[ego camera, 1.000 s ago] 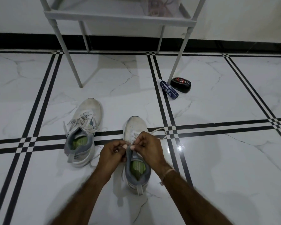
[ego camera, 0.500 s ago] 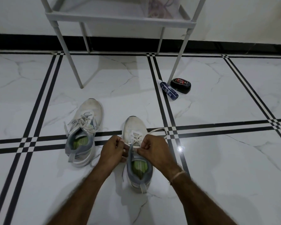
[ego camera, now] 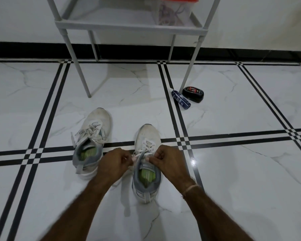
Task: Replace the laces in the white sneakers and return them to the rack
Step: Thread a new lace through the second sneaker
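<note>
Between our pinches the lace [ego camera: 140, 154] stretches across the sneaker [ego camera: 147, 134]; our left hand [ego camera: 114, 162] and right hand [ego camera: 169, 158] each clamp one end, seemingly to tighten it evenly.

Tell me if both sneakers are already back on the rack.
No: the far sneaker and the near sneaker both stand on the floor, in front of the rack.

1. We see a dark blue bottle [ego camera: 181, 100] lying on its side, its white tip pointing away from us.
2. Just right of it we see a black oval case [ego camera: 192, 94] with a red mark on top.
3. Under both we see white marble floor tiles [ego camera: 241, 171] crossed by black stripes.
</note>
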Tool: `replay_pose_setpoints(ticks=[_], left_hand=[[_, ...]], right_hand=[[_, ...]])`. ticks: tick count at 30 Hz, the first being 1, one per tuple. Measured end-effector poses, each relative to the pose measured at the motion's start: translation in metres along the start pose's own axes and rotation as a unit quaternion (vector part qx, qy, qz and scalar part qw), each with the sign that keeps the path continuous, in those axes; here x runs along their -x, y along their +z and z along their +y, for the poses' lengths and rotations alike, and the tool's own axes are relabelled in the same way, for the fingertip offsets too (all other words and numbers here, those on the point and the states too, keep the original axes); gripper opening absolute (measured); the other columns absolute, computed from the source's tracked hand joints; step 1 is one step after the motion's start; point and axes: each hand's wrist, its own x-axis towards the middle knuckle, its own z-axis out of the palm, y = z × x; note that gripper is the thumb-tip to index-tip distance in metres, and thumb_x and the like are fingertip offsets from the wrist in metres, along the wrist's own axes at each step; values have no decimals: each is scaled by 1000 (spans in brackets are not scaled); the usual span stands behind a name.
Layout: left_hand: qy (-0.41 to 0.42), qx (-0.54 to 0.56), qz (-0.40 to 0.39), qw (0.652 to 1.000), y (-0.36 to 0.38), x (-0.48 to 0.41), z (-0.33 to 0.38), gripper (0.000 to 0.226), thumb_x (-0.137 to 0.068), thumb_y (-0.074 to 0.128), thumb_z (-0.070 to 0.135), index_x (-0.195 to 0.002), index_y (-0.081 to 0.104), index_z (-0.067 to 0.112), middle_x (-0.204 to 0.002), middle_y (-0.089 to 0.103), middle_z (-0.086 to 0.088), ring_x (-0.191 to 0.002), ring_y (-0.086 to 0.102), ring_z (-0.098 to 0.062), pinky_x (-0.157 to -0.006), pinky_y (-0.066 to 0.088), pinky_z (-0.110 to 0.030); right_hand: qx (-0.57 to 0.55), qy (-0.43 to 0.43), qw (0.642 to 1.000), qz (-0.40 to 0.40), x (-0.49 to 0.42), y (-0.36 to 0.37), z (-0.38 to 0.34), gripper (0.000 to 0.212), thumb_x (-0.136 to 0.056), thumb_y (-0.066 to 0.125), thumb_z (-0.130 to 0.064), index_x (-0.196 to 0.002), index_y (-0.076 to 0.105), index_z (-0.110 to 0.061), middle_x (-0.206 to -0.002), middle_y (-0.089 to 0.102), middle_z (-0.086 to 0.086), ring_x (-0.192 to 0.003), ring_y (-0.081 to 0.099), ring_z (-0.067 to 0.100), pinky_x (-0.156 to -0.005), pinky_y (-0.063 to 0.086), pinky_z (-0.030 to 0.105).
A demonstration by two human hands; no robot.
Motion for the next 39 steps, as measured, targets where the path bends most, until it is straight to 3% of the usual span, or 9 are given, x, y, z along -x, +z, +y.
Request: replay_pose_setpoints(ticks=[2, 6, 11, 14, 16, 19, 21, 25, 39], left_hand=[[-87, 271, 61, 957, -16, -10, 12, 28, -96, 65, 24, -69, 71, 26, -75, 71, 8, -76, 66, -11, -71, 49, -32], [-170, 790, 184, 560, -63, -24, 13, 30, -107, 42, 16, -79, 51, 21, -65, 60, 3, -52, 56, -8, -57, 57, -27], [-69, 142, 68, 985, -28, 1, 4, 12, -96, 63, 45, -95, 64, 33, -86, 66, 10, -69, 59, -8, -61, 47, -28], [-8, 48, -6, 999, 4, 6, 5, 33, -83, 60, 67, -84, 71, 36, -90, 73, 14, -82, 65, -5, -75, 52, -30], [-68, 250, 41, 965, 5, 1, 6, 26, -96, 61, 39, -79, 70, 23, -88, 76, -1, -78, 67, -17, -69, 51, -29], [-214, 667, 97, 707, -4, -6, 7, 26, -108, 42, 16, -84, 53, 12, -78, 71, -9, -73, 67, -20, -52, 54, -24], [-238, 713, 114, 650, -4, -10, 7, 31, -109, 35, 13, -79, 43, 16, -59, 55, 0, -59, 60, -14, -46, 50, -22], [-225, 429, 87, 870, 16, 1, 10, 23, -108, 42, 18, -86, 49, 15, -61, 48, 1, -57, 49, -15, -45, 36, -23], [-113, 114, 36, 986, 19, -8, 9, 15, -73, 71, 42, -74, 65, 28, -65, 68, 10, -69, 67, -16, -73, 57, -43]], right_hand=[[-14, 5, 1000, 4, -1, 1, -2, 32, -77, 86, -47, -72, 65, -23, -67, 67, -8, -67, 64, 8, -66, 58, 38], [-20, 17, 1000, 4, 3, 1, 4, 32, -79, 85, -46, -69, 64, -23, -64, 66, -8, -63, 62, 8, -62, 56, 34], [-4, 26, 999, 17, 8, -7, 12, 30, -82, 82, -45, -70, 64, -25, -66, 67, -10, -65, 64, 7, -63, 56, 31], [-12, 13, 1000, 17, 0, -7, 7, 28, -81, 84, -43, -71, 64, -25, -66, 66, -9, -64, 64, 7, -63, 56, 31], [-17, 11, 1000, 11, -1, -3, 4, 30, -81, 84, -44, -70, 63, -26, -66, 66, -10, -63, 63, 7, -61, 56, 28], [-23, 14, 1000, 4, 5, 0, 6, 32, -82, 84, -45, -67, 61, -27, -62, 64, -10, -60, 61, 4, -57, 51, 21], [-18, 8, 1000, 3, 4, 1, 8, 32, -83, 82, -44, -66, 62, -26, -63, 64, -10, -61, 63, 6, -59, 55, 28], [-22, 12, 1000, 15, 1, -1, 11, 29, -84, 81, -40, -68, 64, -23, -64, 65, -10, -63, 64, 8, -63, 58, 36], [-10, -81, 997, -6, -10, -1, -13, 18, -92, 70, -41, -103, 71, -28, -98, 64, -8, -87, 62, 6, -76, 56, 32]])
